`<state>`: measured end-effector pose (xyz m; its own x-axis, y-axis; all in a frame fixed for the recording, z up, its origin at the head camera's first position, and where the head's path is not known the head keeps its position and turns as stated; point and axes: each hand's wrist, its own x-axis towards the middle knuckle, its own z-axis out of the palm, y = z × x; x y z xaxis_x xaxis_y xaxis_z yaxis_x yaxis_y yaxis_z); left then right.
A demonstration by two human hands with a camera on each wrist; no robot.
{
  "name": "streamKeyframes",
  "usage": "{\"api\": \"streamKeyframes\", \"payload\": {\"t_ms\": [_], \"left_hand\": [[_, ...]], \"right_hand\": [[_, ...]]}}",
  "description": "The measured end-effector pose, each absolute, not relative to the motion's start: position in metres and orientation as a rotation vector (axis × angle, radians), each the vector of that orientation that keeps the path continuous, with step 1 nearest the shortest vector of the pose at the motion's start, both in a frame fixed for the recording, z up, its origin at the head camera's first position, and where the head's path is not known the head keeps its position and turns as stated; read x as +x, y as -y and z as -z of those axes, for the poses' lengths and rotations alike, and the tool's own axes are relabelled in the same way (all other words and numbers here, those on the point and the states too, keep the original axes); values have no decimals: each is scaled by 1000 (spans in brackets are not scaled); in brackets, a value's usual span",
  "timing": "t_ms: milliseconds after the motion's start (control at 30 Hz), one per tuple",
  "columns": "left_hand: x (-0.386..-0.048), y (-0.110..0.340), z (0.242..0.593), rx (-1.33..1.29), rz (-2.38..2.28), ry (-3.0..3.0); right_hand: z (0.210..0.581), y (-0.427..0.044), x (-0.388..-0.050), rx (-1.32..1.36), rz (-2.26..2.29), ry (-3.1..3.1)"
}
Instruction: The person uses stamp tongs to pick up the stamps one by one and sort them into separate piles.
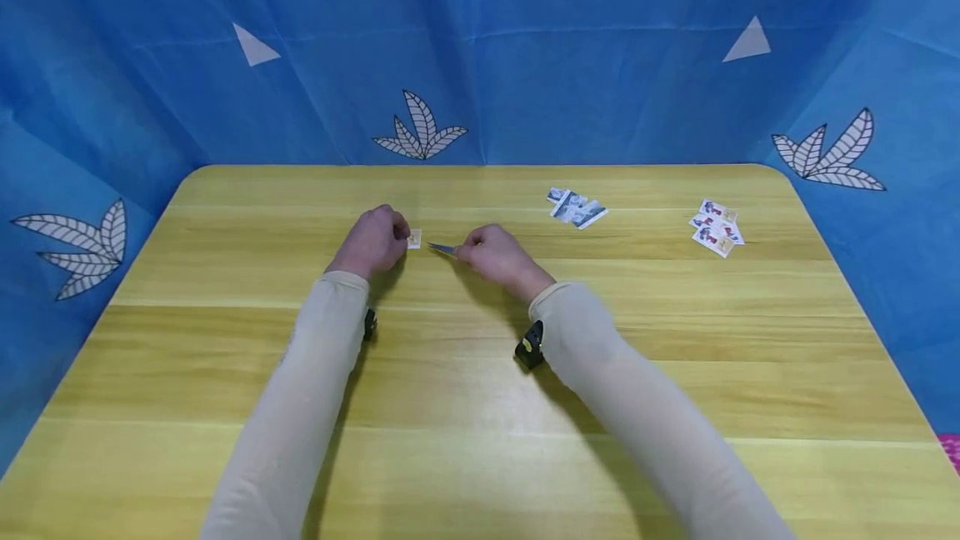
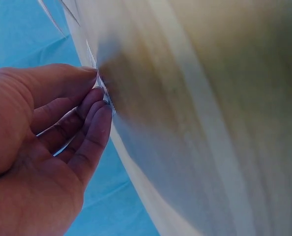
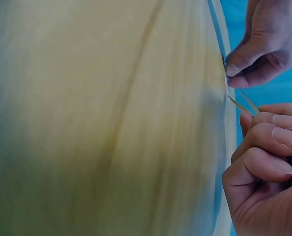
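My left hand (image 1: 375,240) pinches a small pale stamp (image 1: 415,239) between thumb and fingertips. In the left wrist view the stamp shows only as a thin edge at the fingertips; whether it touches the table I cannot tell. A short way to the right, my right hand (image 1: 501,258) grips tweezers (image 1: 442,248), their points directed left toward the stamp with a small gap between. The right wrist view shows the two prongs spread apart, while the curled fingers (image 3: 269,142) hide much of the handle.
Overlapping blue-grey stamps (image 1: 577,208) lie toward the back, right of the hands. Farther right is another overlapping group of stamps (image 1: 717,228) with red and blue pictures. The wooden table (image 1: 450,440) ends at a blue curtain (image 1: 525,65). Each wrist wears a small black camera (image 1: 530,346).
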<state>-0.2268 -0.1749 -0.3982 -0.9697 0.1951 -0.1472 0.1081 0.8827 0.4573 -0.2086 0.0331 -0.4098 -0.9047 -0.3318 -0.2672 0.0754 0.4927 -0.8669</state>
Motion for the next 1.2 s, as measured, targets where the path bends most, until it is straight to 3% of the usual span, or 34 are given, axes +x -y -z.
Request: {"api": "streamKeyframes", "payload": {"t_ms": [1200], "left_hand": [[-229, 174, 400, 156, -696, -2858]], "right_hand": [[409, -14, -215, -113, 1419, -2225]]}}
